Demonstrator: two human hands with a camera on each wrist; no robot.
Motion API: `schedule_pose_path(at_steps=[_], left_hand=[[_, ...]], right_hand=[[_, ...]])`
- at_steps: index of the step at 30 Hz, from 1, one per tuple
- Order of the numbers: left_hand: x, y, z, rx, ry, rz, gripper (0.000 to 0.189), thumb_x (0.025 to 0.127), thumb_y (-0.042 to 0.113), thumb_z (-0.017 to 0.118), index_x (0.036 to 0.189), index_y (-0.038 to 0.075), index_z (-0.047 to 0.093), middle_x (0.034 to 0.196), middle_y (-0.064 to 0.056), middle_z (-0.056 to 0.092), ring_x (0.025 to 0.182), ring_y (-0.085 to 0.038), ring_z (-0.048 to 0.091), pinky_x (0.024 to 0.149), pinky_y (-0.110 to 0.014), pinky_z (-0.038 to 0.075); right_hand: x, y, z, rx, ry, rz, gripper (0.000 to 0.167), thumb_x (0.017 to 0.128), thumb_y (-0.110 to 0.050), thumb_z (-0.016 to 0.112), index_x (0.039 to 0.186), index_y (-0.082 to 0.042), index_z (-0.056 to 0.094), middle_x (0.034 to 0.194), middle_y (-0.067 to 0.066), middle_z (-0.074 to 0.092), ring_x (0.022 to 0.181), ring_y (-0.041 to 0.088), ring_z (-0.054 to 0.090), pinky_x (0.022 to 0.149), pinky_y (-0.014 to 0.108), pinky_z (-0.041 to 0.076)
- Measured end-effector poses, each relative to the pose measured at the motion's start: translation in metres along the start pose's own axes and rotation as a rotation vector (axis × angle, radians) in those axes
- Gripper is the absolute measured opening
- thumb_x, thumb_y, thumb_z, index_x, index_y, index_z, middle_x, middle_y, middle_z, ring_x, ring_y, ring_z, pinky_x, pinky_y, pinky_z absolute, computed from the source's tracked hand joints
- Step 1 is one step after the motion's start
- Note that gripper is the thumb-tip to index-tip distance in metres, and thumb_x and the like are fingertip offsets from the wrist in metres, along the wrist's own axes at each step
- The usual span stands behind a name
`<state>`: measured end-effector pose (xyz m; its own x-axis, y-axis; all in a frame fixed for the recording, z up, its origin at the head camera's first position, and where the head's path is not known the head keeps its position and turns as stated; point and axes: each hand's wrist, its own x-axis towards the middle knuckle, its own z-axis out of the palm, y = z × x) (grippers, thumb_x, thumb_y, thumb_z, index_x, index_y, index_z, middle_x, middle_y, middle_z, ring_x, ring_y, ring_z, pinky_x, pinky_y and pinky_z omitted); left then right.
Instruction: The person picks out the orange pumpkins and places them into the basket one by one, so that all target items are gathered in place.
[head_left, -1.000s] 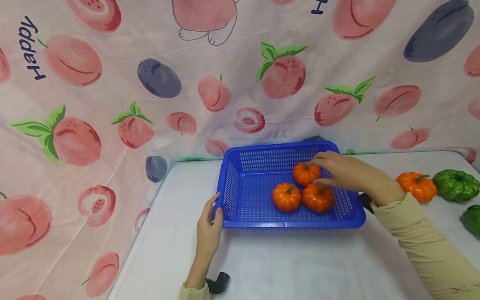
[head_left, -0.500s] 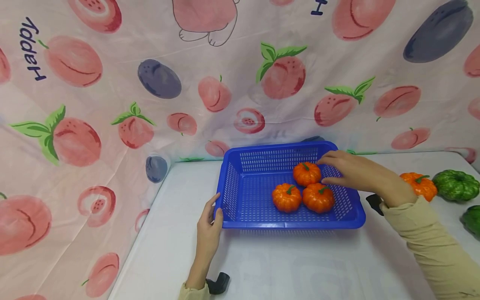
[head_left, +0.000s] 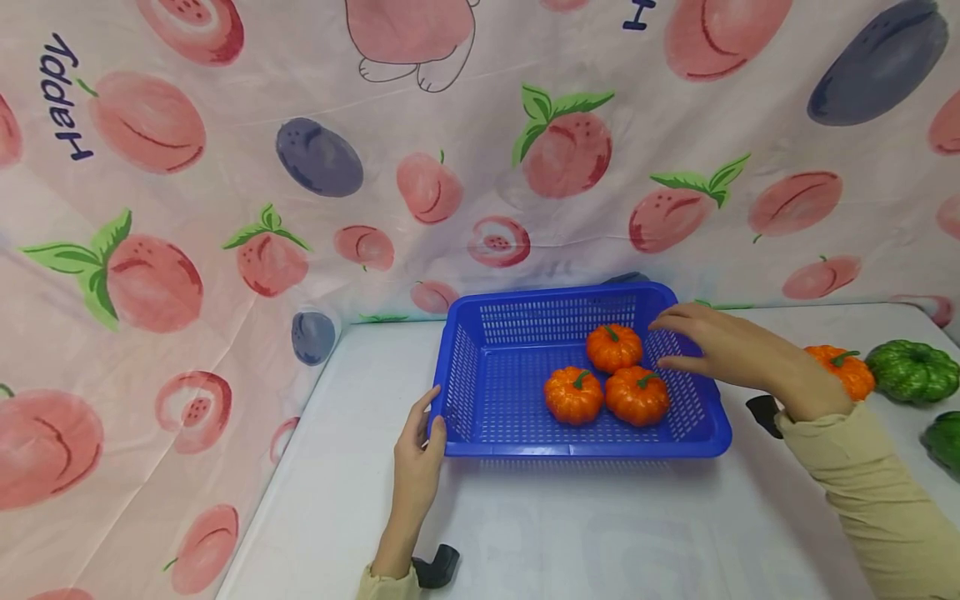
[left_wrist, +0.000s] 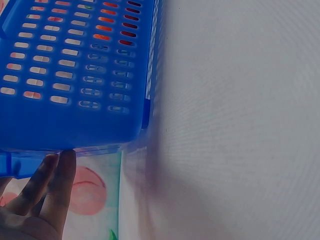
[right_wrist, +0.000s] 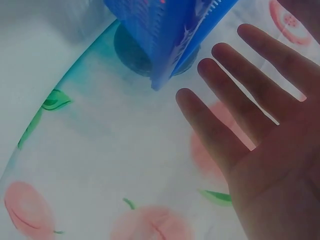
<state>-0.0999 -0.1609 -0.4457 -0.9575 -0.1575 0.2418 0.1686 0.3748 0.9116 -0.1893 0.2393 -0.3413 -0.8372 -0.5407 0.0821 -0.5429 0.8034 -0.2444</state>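
Observation:
Three small orange pumpkins (head_left: 614,348) with green stems sit in the right half of a blue perforated plastic basket (head_left: 570,450). My left hand (head_left: 418,471) holds the basket at its left rim, near the front corner, thumb and fingers spread along the edge. Close up in the left wrist view, its fingertips (left_wrist: 66,156) meet the basket's edge. Over the basket's right rim hovers my right hand (head_left: 720,346), fingers spread and holding nothing. The right wrist view shows its bare palm (right_wrist: 280,175) and parted fingers beside a corner of the basket.
Right of the basket, another orange pumpkin (head_left: 843,372) lies partly behind my right wrist. Beside it are a green pumpkin (head_left: 912,371) and a darker green vegetable (head_left: 943,442) cut by the frame edge. A peach-print cloth (head_left: 465,167) hangs behind the white table (head_left: 585,533).
My right hand has drawn back to the right, away from the pumpkins in the basket. The pumpkins, the basket and my left hand stay where they were.

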Motion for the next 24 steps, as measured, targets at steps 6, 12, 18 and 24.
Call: schedule_pose_path(at_steps=[6,12,18,24], left_hand=[[0.000,0.000,0.000,0.001,0.002,0.001,0.041,0.104,0.017,0.051,0.144,0.025,0.051,0.139,-0.015,0.058,0.124,-0.032,0.060,0.098,-0.053,0.051],[0.000,0.000,0.000,0.002,0.003,-0.005,0.041,0.104,0.018,0.051,0.144,0.026,0.051,0.136,-0.015,0.061,0.122,-0.030,0.061,0.097,-0.053,0.051],[0.001,0.001,0.000,-0.007,0.003,-0.009,0.041,0.103,0.018,0.051,0.144,0.026,0.051,0.138,-0.016,0.059,0.124,-0.032,0.060,0.098,-0.054,0.051],[0.001,0.000,0.001,-0.001,0.006,-0.011,0.041,0.103,0.017,0.051,0.144,0.027,0.051,0.139,-0.016,0.058,0.125,-0.032,0.059,0.098,-0.053,0.050]], right_hand=[[-0.004,0.005,0.000,0.003,0.007,0.011,0.052,0.088,-0.034,0.075,0.128,-0.002,0.063,0.130,0.021,0.060,0.125,0.043,0.052,0.102,0.061,0.042],[-0.007,0.011,0.001,0.005,0.004,0.040,0.052,0.089,-0.033,0.075,0.129,-0.003,0.063,0.127,0.019,0.061,0.123,0.042,0.054,0.101,0.061,0.044],[-0.011,0.016,0.002,0.002,-0.008,0.071,0.054,0.090,-0.035,0.073,0.130,-0.001,0.062,0.130,0.022,0.059,0.125,0.045,0.051,0.101,0.063,0.042],[-0.013,0.024,0.005,-0.004,-0.035,0.110,0.056,0.091,-0.038,0.071,0.131,-0.001,0.060,0.134,0.028,0.055,0.128,0.050,0.047,0.101,0.066,0.039]])
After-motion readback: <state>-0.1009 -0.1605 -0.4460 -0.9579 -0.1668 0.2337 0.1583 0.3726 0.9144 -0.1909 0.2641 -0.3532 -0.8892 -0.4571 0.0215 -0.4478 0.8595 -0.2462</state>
